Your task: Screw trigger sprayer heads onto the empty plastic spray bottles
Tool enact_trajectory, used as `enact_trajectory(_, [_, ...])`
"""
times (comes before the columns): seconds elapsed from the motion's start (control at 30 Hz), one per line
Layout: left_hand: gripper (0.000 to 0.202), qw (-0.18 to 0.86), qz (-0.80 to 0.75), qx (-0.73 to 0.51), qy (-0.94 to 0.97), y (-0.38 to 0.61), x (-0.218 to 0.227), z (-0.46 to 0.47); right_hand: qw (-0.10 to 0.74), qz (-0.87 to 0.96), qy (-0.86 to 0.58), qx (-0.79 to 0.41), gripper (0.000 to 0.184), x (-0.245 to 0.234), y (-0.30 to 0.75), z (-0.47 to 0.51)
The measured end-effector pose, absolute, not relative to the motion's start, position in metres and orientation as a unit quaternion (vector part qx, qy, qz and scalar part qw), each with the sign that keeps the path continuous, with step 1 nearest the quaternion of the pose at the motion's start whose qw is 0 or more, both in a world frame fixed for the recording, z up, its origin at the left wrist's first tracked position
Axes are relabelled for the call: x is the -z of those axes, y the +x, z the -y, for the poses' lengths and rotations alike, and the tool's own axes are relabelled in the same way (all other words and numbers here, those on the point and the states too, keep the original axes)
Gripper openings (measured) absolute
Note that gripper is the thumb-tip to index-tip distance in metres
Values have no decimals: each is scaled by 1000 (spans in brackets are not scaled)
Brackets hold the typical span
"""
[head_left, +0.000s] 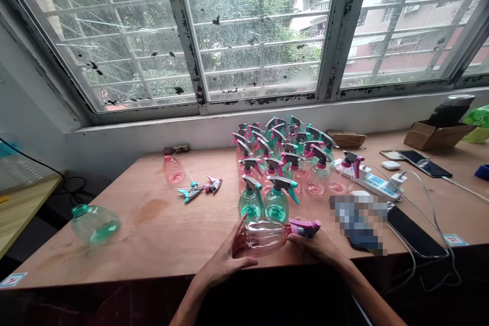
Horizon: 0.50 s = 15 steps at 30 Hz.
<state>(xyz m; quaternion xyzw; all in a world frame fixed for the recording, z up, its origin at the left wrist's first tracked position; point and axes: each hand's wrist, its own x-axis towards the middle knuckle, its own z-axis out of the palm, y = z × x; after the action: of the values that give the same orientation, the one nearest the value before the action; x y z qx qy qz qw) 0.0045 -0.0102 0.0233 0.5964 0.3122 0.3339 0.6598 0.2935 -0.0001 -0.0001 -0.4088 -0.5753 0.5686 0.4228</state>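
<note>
Here at the lower middle of the frame, the left hand (228, 255) grips a pink bottle (265, 238), tipped sideways, by its base, while the right hand (316, 245) is closed about its spray head (304, 228). Fitting the head looks like the step in hand; it calls for a firm base and a turned collar. Loose spray heads (193, 192) lie centre-left on the wooden table (153, 249), below a peeling window (260, 35).
</note>
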Motion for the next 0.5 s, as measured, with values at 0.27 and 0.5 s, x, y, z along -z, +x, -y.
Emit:
enact_trajectory(0.27, [104, 655, -322, -335, 596, 3, -18, 10, 438, 550, -397, -590, 42, 3, 293, 0])
enact_trajectory(0.5, [113, 648, -308, -329, 614, 2, -19, 9, 446, 533, -404, -595, 43, 4, 295, 0])
